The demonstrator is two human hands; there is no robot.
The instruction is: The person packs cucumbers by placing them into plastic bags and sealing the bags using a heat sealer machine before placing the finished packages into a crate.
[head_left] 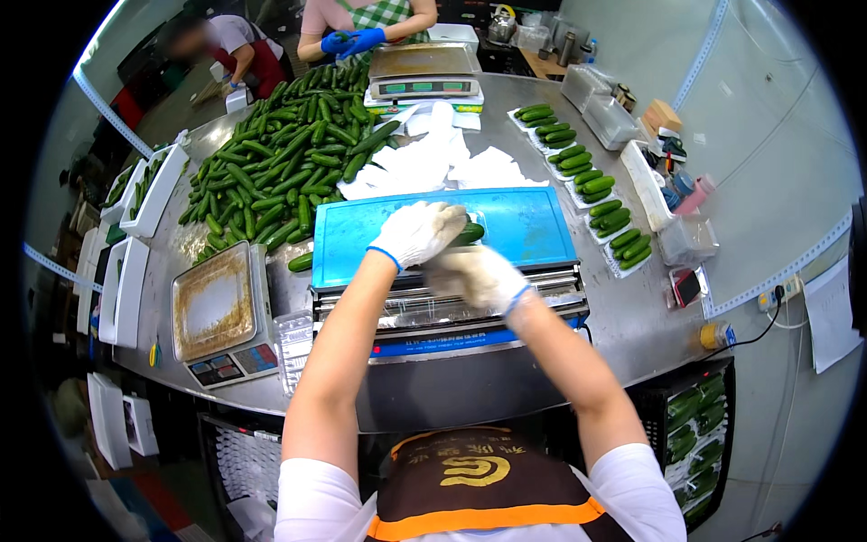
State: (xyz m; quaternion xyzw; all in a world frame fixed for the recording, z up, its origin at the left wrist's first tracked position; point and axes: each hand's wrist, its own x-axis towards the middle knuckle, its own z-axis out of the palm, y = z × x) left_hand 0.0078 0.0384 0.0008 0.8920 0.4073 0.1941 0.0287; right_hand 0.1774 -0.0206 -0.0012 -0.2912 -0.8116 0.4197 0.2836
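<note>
Both my hands wear white cotton gloves and work over a blue wrapping machine (533, 226) with a film roll (433, 312) at its front. My left hand (417, 231) presses down on a tray of green cucumbers (470, 235) on the blue plate. My right hand (477, 275) is closed just in front of that tray, on the clear film as far as I can tell. Most of the tray is hidden under my left glove.
A big heap of loose cucumbers (289, 158) lies on the steel table (632, 316). Wrapped cucumber trays (596, 190) line the right side. One scale (221, 316) stands at my left, another scale (423, 77) at the far edge. Two other people work beyond it, one in blue gloves (352, 41).
</note>
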